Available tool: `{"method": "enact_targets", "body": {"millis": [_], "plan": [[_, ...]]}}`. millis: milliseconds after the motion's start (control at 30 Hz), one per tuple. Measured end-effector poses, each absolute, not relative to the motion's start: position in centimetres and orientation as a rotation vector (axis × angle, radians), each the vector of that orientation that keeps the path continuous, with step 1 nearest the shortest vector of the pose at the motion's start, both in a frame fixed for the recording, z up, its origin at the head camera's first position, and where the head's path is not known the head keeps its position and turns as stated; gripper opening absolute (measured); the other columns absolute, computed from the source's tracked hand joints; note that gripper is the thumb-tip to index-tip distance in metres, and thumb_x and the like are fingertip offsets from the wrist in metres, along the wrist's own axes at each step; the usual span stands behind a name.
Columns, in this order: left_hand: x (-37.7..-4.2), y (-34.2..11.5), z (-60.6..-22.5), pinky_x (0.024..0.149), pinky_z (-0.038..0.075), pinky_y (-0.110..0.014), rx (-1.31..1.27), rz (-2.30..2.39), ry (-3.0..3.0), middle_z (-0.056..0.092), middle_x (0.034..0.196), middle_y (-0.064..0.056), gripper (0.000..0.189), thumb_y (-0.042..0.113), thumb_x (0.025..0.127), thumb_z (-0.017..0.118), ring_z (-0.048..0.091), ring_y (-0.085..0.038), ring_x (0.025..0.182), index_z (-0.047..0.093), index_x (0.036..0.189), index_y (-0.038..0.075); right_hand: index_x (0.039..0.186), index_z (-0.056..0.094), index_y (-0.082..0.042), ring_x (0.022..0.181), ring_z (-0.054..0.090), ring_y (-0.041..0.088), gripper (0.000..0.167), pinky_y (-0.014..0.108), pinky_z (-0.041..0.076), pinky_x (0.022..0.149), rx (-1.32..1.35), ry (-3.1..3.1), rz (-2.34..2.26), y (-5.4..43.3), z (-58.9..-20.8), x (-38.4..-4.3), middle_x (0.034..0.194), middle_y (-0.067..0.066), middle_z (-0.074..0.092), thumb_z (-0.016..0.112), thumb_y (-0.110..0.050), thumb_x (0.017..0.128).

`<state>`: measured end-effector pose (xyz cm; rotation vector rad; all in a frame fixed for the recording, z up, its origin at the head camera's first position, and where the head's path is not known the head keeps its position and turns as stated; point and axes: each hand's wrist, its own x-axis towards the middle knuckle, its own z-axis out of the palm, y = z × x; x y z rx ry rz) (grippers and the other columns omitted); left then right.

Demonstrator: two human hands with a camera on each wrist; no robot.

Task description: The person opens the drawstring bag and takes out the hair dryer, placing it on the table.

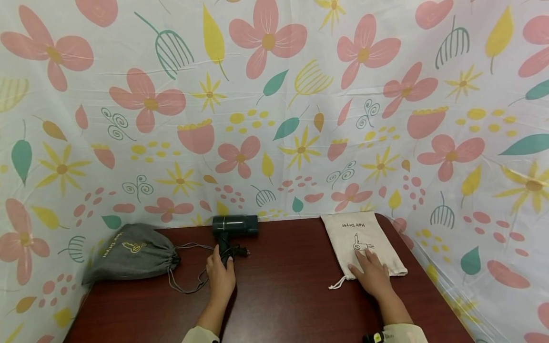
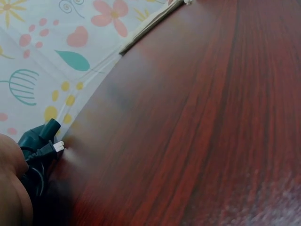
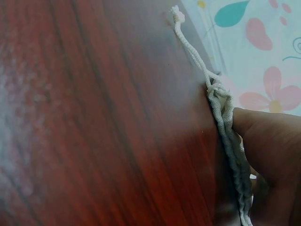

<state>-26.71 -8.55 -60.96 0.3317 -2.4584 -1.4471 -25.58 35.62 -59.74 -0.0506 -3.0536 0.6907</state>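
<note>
A dark green hair dryer (image 1: 236, 225) lies at the table's back edge, its barrel pointing right. My left hand (image 1: 221, 275) holds its handle, thumb on one side and fingers on the other. The bundled cord and its plug (image 2: 58, 146) show beside the thumb in the left wrist view. At the right, a cream drawstring bag (image 1: 349, 233), printed "Hair Dryer" with a dryer drawing, lies flat. My right hand (image 1: 374, 275) rests on its lower part, fingers spread over the cloth. The bag's gathered mouth edge (image 3: 228, 141) runs beside that hand in the right wrist view.
A full-looking grey drawstring bag (image 1: 137, 252) lies at the left, its cords (image 1: 184, 288) looping toward the left hand. Under everything is a dark red wooden table (image 1: 291, 290). A flower-printed curtain (image 1: 274, 119) hangs close behind and along the sides.
</note>
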Motion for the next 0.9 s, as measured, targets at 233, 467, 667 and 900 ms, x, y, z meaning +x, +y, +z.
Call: {"method": "enact_targets", "body": {"millis": [233,467,667,900], "plan": [[-26.5,-8.7,-60.6,0.1,0.041,-0.067,0.354,-1.513,-2.451,0.035,0.148,-0.031,0.067,0.014,0.101,0.059,0.034,-0.051,0.136,0.026,0.159,0.005,0.154,0.039,-0.004,0.148,0.015,0.057,0.068,0.078,0.011,0.111,-0.045,-3.05,0.695,35.6,-59.7,-25.5,0.16,0.034,0.024,0.057,-0.042,0.102],[-25.7,-9.3,-60.1,0.098,0.044,-0.064,0.393,-1.609,-2.426,0.03,0.15,-0.029,0.068,0.017,0.101,0.058,0.039,-0.051,0.135,0.025,0.16,0.008,0.155,0.038,-0.004,0.148,0.015,0.057,0.068,0.077,0.011,0.111,-0.046,-3.043,0.694,35.7,-59.8,-25.6,0.16,0.033,0.023,0.057,-0.042,0.101],[-25.1,-10.2,-60.0,0.1,0.042,-0.065,0.4,-1.632,-2.384,0.03,0.149,-0.027,0.067,0.025,0.102,0.058,0.042,-0.05,0.132,0.028,0.159,0.01,0.154,0.038,-0.003,0.147,0.015,0.057,0.068,0.077,0.011,0.11,-0.039,-3.044,0.693,35.7,-59.9,-25.6,0.16,0.034,0.023,0.057,-0.042,0.101],[-24.5,-11.0,-58.9,0.099,0.04,-0.065,0.377,-1.617,-2.359,0.032,0.148,-0.026,0.062,0.029,0.105,0.054,0.039,-0.049,0.134,0.03,0.159,0.009,0.154,0.038,-0.003,0.147,0.015,0.057,0.068,0.077,0.01,0.111,-0.048,-3.046,0.697,35.7,-59.9,-25.6,0.16,0.034,0.023,0.057,-0.041,0.102]]}}
